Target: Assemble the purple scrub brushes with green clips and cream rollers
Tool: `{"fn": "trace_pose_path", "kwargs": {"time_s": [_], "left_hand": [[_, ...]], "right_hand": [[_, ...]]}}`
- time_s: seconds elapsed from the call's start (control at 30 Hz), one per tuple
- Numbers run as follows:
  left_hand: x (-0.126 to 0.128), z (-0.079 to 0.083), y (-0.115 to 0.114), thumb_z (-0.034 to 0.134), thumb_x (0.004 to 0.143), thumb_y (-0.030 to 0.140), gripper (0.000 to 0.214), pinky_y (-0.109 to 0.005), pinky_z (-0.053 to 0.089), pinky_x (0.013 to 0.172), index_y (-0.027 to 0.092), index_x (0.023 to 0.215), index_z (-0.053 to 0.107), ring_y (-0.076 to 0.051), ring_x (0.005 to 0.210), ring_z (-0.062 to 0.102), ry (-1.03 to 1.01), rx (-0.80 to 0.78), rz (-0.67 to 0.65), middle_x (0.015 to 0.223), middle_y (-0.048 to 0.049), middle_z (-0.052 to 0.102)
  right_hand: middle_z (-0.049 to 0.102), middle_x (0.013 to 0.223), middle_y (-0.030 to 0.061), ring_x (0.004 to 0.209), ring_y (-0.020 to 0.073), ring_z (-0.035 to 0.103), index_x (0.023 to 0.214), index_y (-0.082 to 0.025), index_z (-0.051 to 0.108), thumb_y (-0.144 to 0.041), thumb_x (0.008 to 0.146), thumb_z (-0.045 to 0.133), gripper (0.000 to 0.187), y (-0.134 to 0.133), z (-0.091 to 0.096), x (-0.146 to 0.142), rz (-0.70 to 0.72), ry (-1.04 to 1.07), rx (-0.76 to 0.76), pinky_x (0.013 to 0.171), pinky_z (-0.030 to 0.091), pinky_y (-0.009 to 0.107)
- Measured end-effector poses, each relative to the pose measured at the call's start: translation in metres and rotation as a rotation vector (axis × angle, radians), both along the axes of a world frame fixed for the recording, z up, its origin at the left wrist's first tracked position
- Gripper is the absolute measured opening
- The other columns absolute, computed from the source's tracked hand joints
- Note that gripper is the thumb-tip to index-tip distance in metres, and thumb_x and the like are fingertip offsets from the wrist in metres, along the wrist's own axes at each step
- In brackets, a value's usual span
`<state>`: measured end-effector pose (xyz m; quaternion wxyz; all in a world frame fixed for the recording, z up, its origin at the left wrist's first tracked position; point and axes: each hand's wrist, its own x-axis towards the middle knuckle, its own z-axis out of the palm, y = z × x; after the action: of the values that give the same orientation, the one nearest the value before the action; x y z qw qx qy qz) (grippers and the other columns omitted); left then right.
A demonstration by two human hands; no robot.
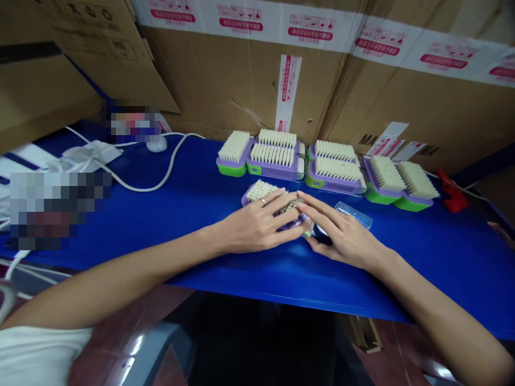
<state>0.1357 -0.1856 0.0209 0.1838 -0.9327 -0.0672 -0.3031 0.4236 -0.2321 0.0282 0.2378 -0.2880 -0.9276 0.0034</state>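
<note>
A purple-and-green scrubbing brush [263,189] with cream bristles lies on the blue tabletop, bristles up. My left hand [259,222], wearing a ring, reaches over it with fingers bent across its bristles and side, gripping it. From the other side, my right hand [346,233] holds its right end, with fingertips meeting those of my left. Much of the brush is hidden under my fingers, and I cannot tell whether a second one sits against it. Just behind my right hand rests a clear plastic piece [354,214].
Several similar brushes [273,154] stand in a row along the large cardboard boxes [225,80] at the back. A red object [453,190] lies at the far right. White cables [171,166] and a power strip [100,153] occupy the left side. The table's front edge [281,303] is close to me.
</note>
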Motion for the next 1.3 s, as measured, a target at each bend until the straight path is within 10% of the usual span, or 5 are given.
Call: {"fn": "trace_pose_path", "kwargs": {"time_s": [0.47,0.73,1.03,1.3], "left_hand": [[-0.017,0.011,0.022,0.067,0.116,0.036,0.032,-0.041,0.069,0.116,0.014,0.136,0.078,-0.028,0.134,0.08,-0.054,0.021,-0.052,0.131,-0.0155,0.085],[-0.014,-0.003,0.027,0.065,0.114,0.06,0.054,-0.049,0.072,0.109,0.015,0.143,0.072,-0.035,0.136,0.08,-0.222,-0.04,0.058,0.14,-0.0184,0.082],[-0.011,0.015,0.023,0.065,0.118,0.049,0.034,-0.041,0.07,0.109,0.024,0.141,0.068,-0.024,0.13,0.08,-0.72,-0.513,-0.049,0.135,-0.0129,0.08],[-0.023,0.023,0.036,0.087,0.105,0.04,0.041,-0.044,0.069,0.107,0.023,0.137,0.068,-0.027,0.13,0.079,-0.698,-0.286,-0.108,0.136,-0.0148,0.078]], "right_hand": [[0.056,0.171,0.0215,0.162,0.0394,0.06,0.183,-0.034,0.032,-0.019,0.105,0.071,0.088,0.01,-0.019,-0.015,-0.033,0.175,-0.072,0.122,0.066,0.066],[0.069,0.163,0.0195,0.144,0.0367,0.076,0.176,-0.031,0.049,-0.012,0.104,0.069,0.077,0.005,-0.02,-0.017,-0.092,0.169,0.193,0.108,0.073,0.055],[0.087,0.127,0.0101,0.106,0.03,0.081,0.146,-0.029,0.079,-0.031,0.115,0.066,0.034,0.018,0.072,-0.035,-0.145,0.097,0.303,0.082,0.065,0.044],[0.083,0.11,0.0117,0.104,0.0288,0.067,0.136,-0.02,0.083,-0.024,0.117,0.054,0.035,0.049,0.133,-0.063,-0.128,-0.232,0.2,0.064,0.045,0.037]]}}
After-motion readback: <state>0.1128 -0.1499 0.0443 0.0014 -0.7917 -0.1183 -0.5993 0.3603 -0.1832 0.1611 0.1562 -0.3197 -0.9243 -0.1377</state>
